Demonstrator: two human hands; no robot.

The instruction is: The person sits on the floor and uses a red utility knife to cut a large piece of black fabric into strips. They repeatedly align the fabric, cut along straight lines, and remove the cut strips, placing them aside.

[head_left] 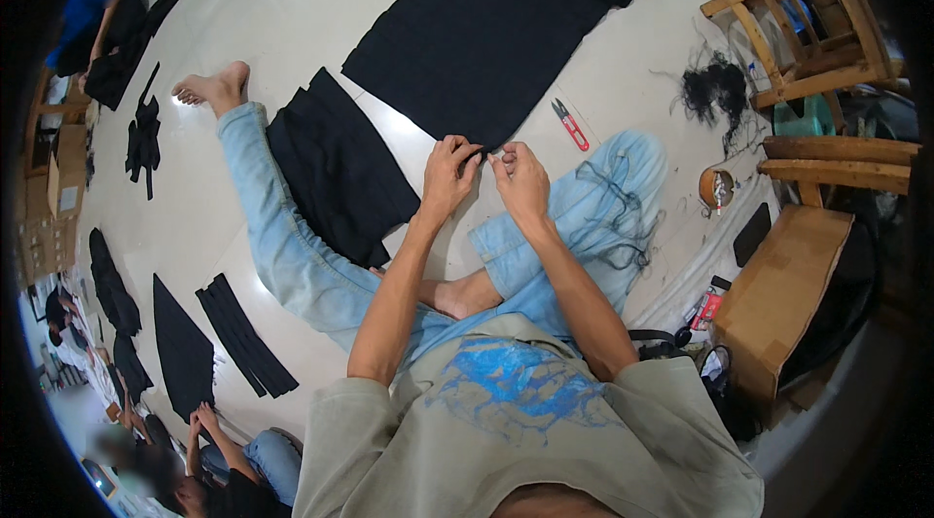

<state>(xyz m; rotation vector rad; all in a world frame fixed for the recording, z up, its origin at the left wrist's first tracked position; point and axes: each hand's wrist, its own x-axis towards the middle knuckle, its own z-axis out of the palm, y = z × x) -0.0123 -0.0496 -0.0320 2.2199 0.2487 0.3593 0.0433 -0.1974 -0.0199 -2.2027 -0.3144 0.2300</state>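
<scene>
A large sheet of black cloth (pixel 496 32) stretches across the floor in front of me, its near corner between my hands. My left hand (pixel 451 176) pinches that corner, fingertips closed on the edge. Just to the right, my right hand (pixel 523 182) is closed in a pinch beside the same edge; what lies between its fingertips is too small to tell. A second black cloth piece (pixel 336 168) lies by my outstretched left leg. Red-handled thread snips (pixel 572 126) rest on the floor beyond my right hand. Loose dark threads (pixel 618 212) hang over my bent right knee.
At right are a tangle of dark thread (pixel 718 95), a wooden stool (pixel 808 27), a round tub with butts (pixel 716 189) and a cardboard box (pixel 783 289). More black pieces (pixel 180 343) lie at left, near a co-worker's hands (pixel 204 421). Another person (pixel 92 17) sits far left.
</scene>
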